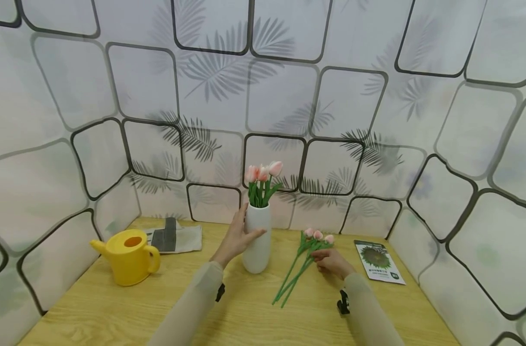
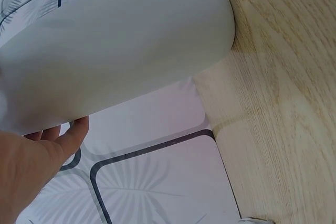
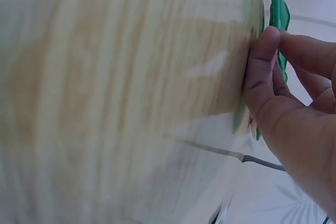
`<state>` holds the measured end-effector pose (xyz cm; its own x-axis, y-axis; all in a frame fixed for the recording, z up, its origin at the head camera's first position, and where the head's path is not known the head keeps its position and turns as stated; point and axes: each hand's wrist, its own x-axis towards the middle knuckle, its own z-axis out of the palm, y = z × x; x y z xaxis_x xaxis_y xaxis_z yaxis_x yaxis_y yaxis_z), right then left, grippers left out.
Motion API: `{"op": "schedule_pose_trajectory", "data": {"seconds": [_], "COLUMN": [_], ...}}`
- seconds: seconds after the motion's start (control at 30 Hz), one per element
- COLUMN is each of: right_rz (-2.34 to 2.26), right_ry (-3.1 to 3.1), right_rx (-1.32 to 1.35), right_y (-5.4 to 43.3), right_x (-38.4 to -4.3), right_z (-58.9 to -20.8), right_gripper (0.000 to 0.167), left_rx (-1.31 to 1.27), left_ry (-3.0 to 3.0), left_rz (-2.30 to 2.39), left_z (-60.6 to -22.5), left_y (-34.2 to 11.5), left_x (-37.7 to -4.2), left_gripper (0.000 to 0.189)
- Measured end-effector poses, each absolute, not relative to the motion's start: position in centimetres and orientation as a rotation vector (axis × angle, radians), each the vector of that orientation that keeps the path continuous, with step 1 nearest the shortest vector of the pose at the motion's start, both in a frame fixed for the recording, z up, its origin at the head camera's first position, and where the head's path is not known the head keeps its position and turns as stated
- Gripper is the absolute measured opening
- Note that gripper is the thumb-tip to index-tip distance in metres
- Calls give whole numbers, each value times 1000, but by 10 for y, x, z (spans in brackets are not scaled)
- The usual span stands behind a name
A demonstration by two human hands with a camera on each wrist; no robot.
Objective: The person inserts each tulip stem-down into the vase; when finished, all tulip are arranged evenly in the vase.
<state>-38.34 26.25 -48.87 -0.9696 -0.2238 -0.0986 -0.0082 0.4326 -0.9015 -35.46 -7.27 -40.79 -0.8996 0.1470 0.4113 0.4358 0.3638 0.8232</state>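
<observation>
**Pink tulips in the vase [image 1: 257, 247], three more on the desk [image 1: 245, 317]**

The arranging looks about half done: at least three tulips [image 1: 263, 175] stand in the upright white vase, their heads above its rim, and three loose tulips [image 1: 318, 235] lie on the desk, not yet added. Overlap among the upright blooms keeps their exact count uncertain.

The right hand [image 1: 331, 262] is at the flower end of the loose bunch, thumb and forefinger pinching a green stem or leaf; which flower it belongs to cannot be told. The bunch lies to the vase's right, heads pointing away from the person, stems running back and crossing. The left hand [image 1: 238, 240] holds the vase from its left side, thumb across the front, fingers curled round the far side. A yellow watering can [image 1: 128, 264] stands further left.
</observation>
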Motion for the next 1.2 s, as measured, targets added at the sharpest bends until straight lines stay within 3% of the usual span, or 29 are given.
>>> {"op": "schedule_pose_trajectory", "data": {"seconds": [0.3,0.53,0.87,1.2], "right_rz": [-1870,-2186,-2524,-2678], "right_ry": [2498,2352,2225,2214], "right_rx": [-64,32,146,160], "right_y": [268,272,251,236], "right_x": [-372,-371,-370,-367], "right_z": [-484,-480,-459,-442], "right_gripper": [39,46,47,36], "left_rx": [-548,-524,-514,-527], "left_ry": [-2340,-2354,-2364,-2363], "left_rz": [-1549,-1566,-1565,-1558], "left_z": [-411,-413,-410,-408], "left_y": [-73,-73,-74,-75], "left_x": [-356,-357,-358,-357], "left_gripper": [95,97,97,97]}}
